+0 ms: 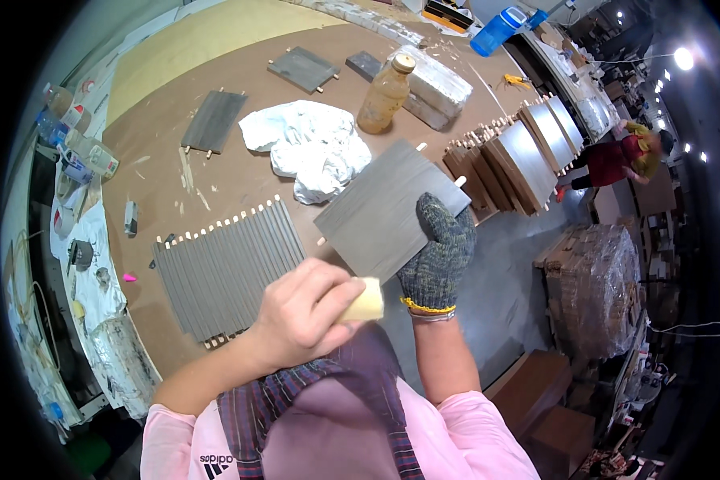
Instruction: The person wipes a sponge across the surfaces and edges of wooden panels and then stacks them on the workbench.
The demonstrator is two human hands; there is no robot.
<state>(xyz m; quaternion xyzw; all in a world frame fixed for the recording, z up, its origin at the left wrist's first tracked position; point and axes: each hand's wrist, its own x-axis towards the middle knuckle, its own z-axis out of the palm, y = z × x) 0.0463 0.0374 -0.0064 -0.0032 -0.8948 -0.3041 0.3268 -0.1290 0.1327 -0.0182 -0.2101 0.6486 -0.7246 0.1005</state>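
Observation:
My bare left hand (300, 308) is closed around a small pale-yellow block (364, 302), perhaps sandpaper or a sponge; its kind is not clear. My right hand (438, 252), in a dark knitted glove with a yellow cuff, grips a grey wood-grain panel (388, 208) by its right edge, thumb on top. Light wooden dowels stick out of the panel's ends. The panel is held up over the table's near edge, and the block is just off its near corner. A crumpled white cloth (308, 148) lies beyond the panel.
A row of grey panels (228, 268) stands on edge at the left of the brown table (156, 184). More panels (512, 160) are stacked at the right. Two panels lie flat farther back. An amber-filled bottle (386, 94) stands beside a wrapped block (432, 88). Another person (624, 156) is at far right.

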